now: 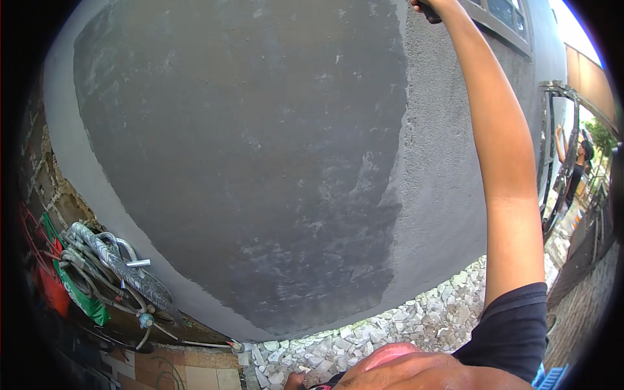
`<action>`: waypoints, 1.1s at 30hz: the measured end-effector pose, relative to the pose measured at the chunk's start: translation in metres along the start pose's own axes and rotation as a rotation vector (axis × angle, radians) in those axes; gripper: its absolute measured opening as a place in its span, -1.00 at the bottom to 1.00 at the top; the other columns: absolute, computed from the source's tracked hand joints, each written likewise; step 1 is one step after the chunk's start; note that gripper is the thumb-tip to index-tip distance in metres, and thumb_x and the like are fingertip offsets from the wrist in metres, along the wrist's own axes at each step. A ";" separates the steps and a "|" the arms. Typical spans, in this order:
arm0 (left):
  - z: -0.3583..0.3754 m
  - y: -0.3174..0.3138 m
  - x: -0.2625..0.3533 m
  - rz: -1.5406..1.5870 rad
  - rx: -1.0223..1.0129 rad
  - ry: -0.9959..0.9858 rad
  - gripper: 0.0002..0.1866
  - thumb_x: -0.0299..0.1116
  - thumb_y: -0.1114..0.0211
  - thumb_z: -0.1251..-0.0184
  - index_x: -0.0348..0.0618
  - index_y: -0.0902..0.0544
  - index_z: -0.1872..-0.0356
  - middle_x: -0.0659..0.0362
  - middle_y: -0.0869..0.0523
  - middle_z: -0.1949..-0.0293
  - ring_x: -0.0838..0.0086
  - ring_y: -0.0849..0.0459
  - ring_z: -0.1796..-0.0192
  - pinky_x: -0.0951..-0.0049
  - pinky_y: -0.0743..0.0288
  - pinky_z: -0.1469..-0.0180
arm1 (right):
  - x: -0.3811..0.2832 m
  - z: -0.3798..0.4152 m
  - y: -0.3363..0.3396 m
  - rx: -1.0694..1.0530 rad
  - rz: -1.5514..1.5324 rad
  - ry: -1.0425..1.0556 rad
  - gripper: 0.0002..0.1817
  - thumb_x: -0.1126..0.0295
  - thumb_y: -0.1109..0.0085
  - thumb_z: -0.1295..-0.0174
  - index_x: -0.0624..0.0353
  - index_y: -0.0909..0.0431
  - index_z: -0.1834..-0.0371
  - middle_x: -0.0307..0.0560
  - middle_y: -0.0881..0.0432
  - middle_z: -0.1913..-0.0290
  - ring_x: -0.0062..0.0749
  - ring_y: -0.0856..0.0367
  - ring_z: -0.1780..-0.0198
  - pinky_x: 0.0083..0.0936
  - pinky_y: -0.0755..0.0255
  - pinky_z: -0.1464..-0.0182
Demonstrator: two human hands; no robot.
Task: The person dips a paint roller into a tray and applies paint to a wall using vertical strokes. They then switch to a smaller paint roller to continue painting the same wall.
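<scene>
My right hand [439, 5] is raised at the top edge, with the arm stretched up along the wall. Its fingers are wrapped around a black handle [429, 13]; the rest of that tool is out of the frame. Behind it stands a grey wall [442, 143], rough-textured and lighter on this side. A large, smoother dark grey coated patch [240, 156] covers most of the wall to the left, with uneven edges and paler smears. My left hand does not show.
Broken white stones [416, 325] lie along the wall's foot. At left are coiled hoses [84, 260] and a green bag [84, 302], near a tiled floor [156, 370]. A window [504, 16] is at upper right. Beyond a metal grille [552, 149], another person [575, 172] has an arm raised.
</scene>
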State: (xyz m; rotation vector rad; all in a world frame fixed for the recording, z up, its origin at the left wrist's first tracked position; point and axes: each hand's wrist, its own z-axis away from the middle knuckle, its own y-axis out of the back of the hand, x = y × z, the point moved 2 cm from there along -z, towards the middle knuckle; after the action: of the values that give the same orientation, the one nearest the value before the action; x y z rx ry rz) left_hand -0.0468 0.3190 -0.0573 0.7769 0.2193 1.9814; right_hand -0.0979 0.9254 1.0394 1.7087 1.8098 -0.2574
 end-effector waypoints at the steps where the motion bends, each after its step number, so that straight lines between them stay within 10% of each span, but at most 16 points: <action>1: 0.000 0.000 0.002 0.005 -0.005 0.003 -0.44 0.18 -0.31 -0.39 -0.21 -0.82 0.17 -0.10 -0.84 0.20 0.19 -0.81 0.22 0.20 -0.66 0.06 | -0.005 0.002 -0.003 -0.001 0.002 0.001 -0.48 0.14 0.11 -0.57 0.40 -0.61 0.34 0.20 -0.62 0.53 -0.05 -0.59 0.63 -0.09 -0.43 0.62; 12: -0.027 0.002 0.028 0.047 -0.076 0.028 -0.45 0.18 -0.30 -0.39 -0.19 -0.82 0.13 -0.10 -0.85 0.20 0.20 -0.81 0.21 0.20 -0.65 0.04 | -0.019 0.132 -0.001 -0.141 0.329 -0.082 -0.36 0.06 0.17 -0.61 0.52 -0.56 0.34 0.21 -0.60 0.56 0.04 -0.62 0.64 -0.07 -0.51 0.66; 13: -0.032 0.001 0.027 0.045 -0.086 0.031 -0.45 0.18 -0.30 -0.39 -0.19 -0.82 0.13 -0.10 -0.85 0.20 0.20 -0.81 0.21 0.21 -0.65 0.04 | 0.019 0.118 -0.018 -0.098 0.404 0.085 -0.39 -0.07 0.21 -0.64 0.38 -0.53 0.02 -0.01 -0.56 0.53 -0.34 -0.59 0.62 -0.31 -0.57 0.55; 25: -0.062 0.000 0.042 -0.279 0.223 -0.169 -0.37 0.23 -0.20 -0.45 -0.18 -0.77 -0.08 -0.09 -0.84 0.09 0.08 -0.80 -0.02 0.20 -0.61 -0.15 | -0.034 0.122 -0.021 -0.122 0.195 -0.095 -0.44 0.13 0.13 -0.59 0.50 -0.62 0.28 0.25 -0.64 0.53 0.02 -0.67 0.61 -0.03 -0.55 0.61; 33: -0.050 -0.007 0.051 -0.181 -0.090 -0.087 -0.30 0.29 -0.24 -0.40 -0.23 -0.74 -0.11 -0.10 -0.82 -0.02 0.05 -0.77 -0.12 0.16 -0.60 -0.20 | 0.028 0.167 -0.064 -0.074 0.247 0.063 -0.44 0.10 0.26 -0.65 0.49 -0.52 0.12 0.19 -0.67 0.50 -0.06 -0.71 0.57 -0.15 -0.65 0.43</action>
State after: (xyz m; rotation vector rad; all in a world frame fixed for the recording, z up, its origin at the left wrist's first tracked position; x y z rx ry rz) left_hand -0.0891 0.3737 -0.0772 0.7564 0.1426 1.7707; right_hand -0.1066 0.8492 0.8754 1.8830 1.6099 -0.0318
